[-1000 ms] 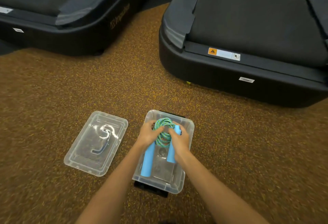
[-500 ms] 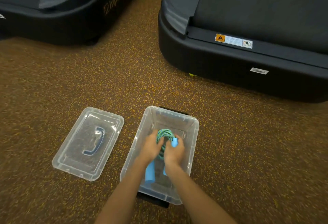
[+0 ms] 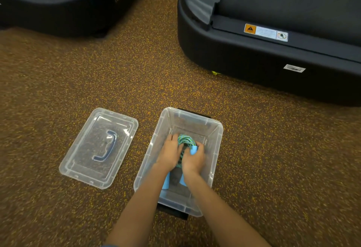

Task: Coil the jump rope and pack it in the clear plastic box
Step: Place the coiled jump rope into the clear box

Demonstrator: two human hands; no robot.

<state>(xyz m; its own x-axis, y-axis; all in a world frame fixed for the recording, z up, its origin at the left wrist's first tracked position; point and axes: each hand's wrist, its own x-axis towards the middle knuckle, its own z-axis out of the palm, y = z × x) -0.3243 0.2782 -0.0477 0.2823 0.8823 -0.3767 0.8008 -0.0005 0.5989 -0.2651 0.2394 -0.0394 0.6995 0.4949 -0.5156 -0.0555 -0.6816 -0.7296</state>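
Now both hands are pressing the coiled jump rope [image 3: 185,143] down inside the clear plastic box [image 3: 214,160], the left hand [image 3: 169,153] seemingly cupping the limp, springy coil and the right hand [image 3: 193,159] gripping a firm blue handle [image 3: 193,150], the surest hold.

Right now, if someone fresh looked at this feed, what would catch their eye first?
Probably both hands, the left hand and right hand, down inside the clear plastic box on the speckled floor, holding the coiled green jump rope with its blue handles pointing toward the person. The box's clear lid lies off beside it, on the person's left. Two black treadmill bases sit on the floor beyond the box.
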